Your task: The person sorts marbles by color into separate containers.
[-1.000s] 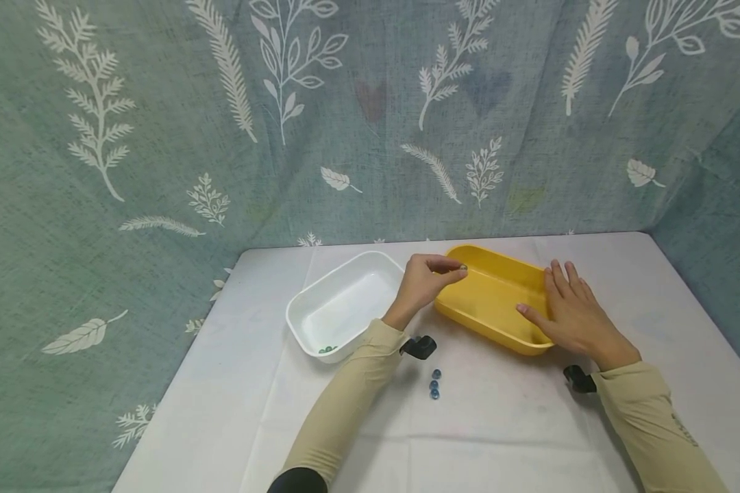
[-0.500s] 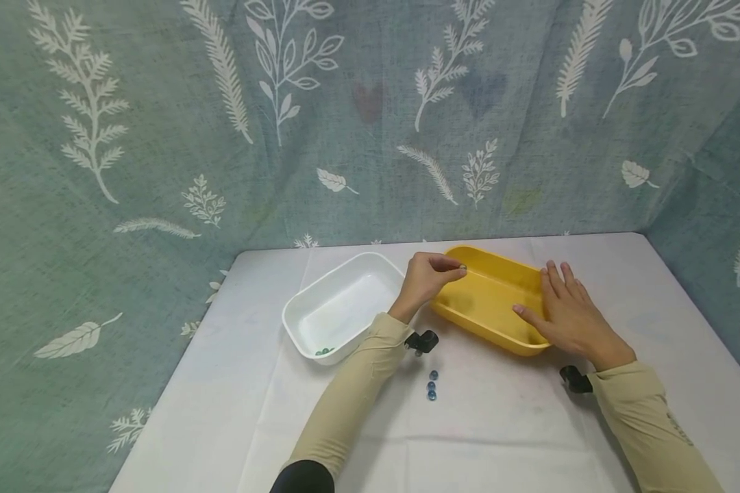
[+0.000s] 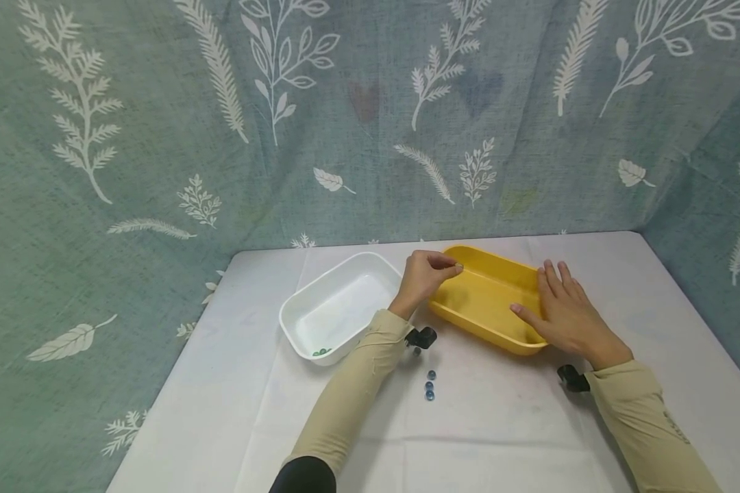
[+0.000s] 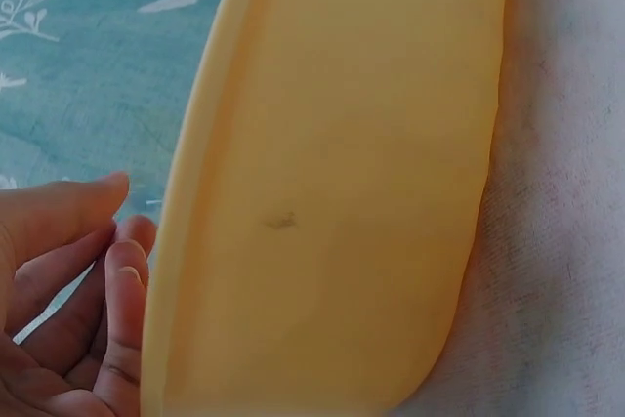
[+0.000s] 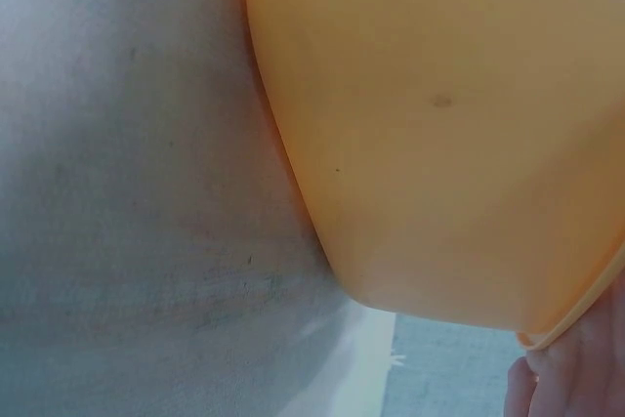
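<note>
In the head view my left hand (image 3: 422, 279) pinches a small glass bead (image 3: 459, 266) between thumb and fingers, over the left end of the yellow tray (image 3: 490, 298). The left wrist view shows the fingers beside the tray's rim (image 4: 181, 173), with the bead not clearly visible. My right hand (image 3: 570, 318), its fingers straight, rests on the tray's right end. Its fingers (image 5: 571, 373) show at the rim in the right wrist view.
Left of the yellow tray stands a white tray (image 3: 308, 296) with several green beads (image 3: 322, 352) in its near corner. Blue beads (image 3: 429, 385) lie in a short row on the white cloth, and another bead (image 3: 416, 351) lies by my left wrist camera.
The head view has shifted slightly. My left wrist has lifted a little, and a bead on the cloth beside its camera has come into sight. My right hand stays on the yellow tray.
</note>
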### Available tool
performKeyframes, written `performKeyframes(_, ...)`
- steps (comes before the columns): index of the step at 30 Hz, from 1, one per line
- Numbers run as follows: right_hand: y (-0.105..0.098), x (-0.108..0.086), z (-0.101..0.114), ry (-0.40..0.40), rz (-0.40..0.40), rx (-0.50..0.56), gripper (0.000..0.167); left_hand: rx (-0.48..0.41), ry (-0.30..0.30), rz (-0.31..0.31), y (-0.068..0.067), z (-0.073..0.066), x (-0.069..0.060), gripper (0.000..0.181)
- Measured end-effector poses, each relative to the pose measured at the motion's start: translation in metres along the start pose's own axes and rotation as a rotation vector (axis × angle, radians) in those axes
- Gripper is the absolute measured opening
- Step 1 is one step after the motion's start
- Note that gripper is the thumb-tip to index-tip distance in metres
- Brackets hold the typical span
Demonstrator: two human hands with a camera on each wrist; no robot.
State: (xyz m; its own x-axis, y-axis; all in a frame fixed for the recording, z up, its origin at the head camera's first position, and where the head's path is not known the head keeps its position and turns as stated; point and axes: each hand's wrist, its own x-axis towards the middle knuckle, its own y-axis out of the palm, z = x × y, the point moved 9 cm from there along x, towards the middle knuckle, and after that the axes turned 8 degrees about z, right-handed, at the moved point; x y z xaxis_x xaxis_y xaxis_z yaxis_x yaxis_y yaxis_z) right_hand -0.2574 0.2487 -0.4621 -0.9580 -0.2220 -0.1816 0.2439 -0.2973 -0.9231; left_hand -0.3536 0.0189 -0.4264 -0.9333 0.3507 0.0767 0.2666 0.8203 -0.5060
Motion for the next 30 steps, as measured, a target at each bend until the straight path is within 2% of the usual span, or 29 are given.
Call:
performKeyframes(5, 0.000, 0.000, 0.000, -0.003, -0.001, 0.003, 0.110, 0.010, -0.018, -0.027, -0.002, 0.002, 0.001, 0.021)
performKeyframes(15, 0.000, 0.000, 0.000, 0.002, 0.006, 0.008, 0.110, -0.010, -0.034, -0.022, -0.006, 0.002, -0.003, 0.025)
performKeyframes(24, -0.001, -0.002, 0.001, -0.008, 0.014, 0.001, 0.110, -0.050, 0.007, -0.013, -0.017, 0.002, -0.013, 0.027)
performKeyframes(30, -0.001, -0.002, 0.001, -0.011, 0.009, -0.002, 0.110, -0.037, 0.021, -0.003, -0.023, -0.003, -0.022, 0.029)
